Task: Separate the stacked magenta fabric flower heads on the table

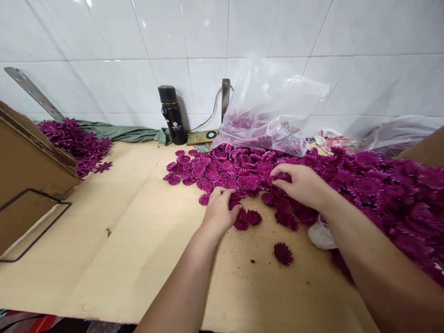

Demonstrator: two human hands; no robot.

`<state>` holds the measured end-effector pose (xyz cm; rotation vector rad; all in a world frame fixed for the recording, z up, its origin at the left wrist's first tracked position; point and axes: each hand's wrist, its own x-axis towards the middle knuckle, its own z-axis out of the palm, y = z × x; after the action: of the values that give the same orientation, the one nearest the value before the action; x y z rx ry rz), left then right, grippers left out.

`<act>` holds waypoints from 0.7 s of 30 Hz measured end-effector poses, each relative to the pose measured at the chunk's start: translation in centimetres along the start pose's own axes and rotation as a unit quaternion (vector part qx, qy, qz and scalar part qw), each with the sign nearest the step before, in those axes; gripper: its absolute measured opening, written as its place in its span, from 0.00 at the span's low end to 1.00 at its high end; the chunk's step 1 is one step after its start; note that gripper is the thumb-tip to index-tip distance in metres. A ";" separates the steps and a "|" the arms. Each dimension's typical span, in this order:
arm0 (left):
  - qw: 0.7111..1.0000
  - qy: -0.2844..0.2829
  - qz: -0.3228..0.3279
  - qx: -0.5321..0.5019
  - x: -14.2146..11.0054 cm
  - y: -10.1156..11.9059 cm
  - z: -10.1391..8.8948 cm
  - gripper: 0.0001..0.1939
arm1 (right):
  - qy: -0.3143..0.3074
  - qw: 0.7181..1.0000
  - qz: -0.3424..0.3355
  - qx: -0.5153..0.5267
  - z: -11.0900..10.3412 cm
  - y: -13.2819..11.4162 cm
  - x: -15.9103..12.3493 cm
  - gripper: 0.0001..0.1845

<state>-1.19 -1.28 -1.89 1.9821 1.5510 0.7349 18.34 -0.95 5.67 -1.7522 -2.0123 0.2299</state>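
Note:
My right hand (302, 186) pinches a purple artificial flower piece (282, 176) between thumb and fingertips, just above the front of a heap. My left hand (220, 208) is to its left, fingers curled down and thumb closed toward another purple flower piece (235, 203); the fingers partly hide it. Small round flower pieces (212, 173) with toothed edges lie behind both hands. A few loose ones (252, 217) rest beside the left thumb, and a single dark purple flower piece (283, 254) lies nearer to me on the tabletop.
A large flower heap (378, 185) spreads along the right. Behind stand a clear plastic bag (270, 111), a phone (202, 137) and a black bottle (173, 118) against the tiled wall. At left are star-shaped purple pieces (81, 143) and a cardboard box (31, 180). A white bundle (321, 233) sits under my right forearm.

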 end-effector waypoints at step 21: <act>0.999 0.045 0.013 0.005 0.4 0.0 -0.5 0.14 | 0.037 0.994 -0.085 -0.058 -0.5 -0.7 -2.2 0.07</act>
<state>-1.42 -0.90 -1.52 2.0048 1.5873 0.8389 18.15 -3.30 5.90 -1.6197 -2.1429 -0.0059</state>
